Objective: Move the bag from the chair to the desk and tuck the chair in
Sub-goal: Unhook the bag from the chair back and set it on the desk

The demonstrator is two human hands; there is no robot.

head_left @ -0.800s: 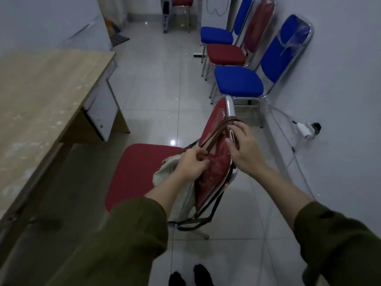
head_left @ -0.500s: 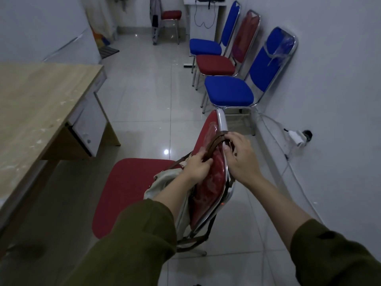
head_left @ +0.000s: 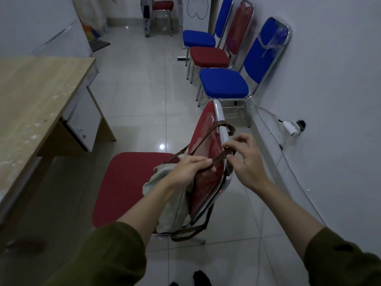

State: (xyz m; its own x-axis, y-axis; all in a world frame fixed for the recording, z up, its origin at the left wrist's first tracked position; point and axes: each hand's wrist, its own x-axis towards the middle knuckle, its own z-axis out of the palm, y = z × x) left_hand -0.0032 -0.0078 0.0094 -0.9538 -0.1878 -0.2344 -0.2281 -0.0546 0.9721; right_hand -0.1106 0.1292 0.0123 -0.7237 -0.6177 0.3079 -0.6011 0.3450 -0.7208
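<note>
A red chair (head_left: 132, 182) with a chrome frame stands in the middle of the floor, away from the wooden desk (head_left: 33, 96) at the left. A beige bag (head_left: 173, 205) rests on the seat against the backrest. Its brown straps (head_left: 208, 135) loop over the top of the backrest. My left hand (head_left: 189, 170) is closed around one strap in front of the backrest. My right hand (head_left: 245, 164) pinches the same strap at the backrest's right edge, with the other fingers spread.
Two blue chairs (head_left: 224, 83) and a red chair (head_left: 208, 56) line the right wall. A plug and cable (head_left: 290, 129) hang on that wall near the floor. Another red chair (head_left: 162, 7) stands at the far end. Tiled floor lies between desk and chairs.
Both hands have slid a strap down off the top of the backrest. My right hand has loosened from a full grip to a fingertip pinch.
</note>
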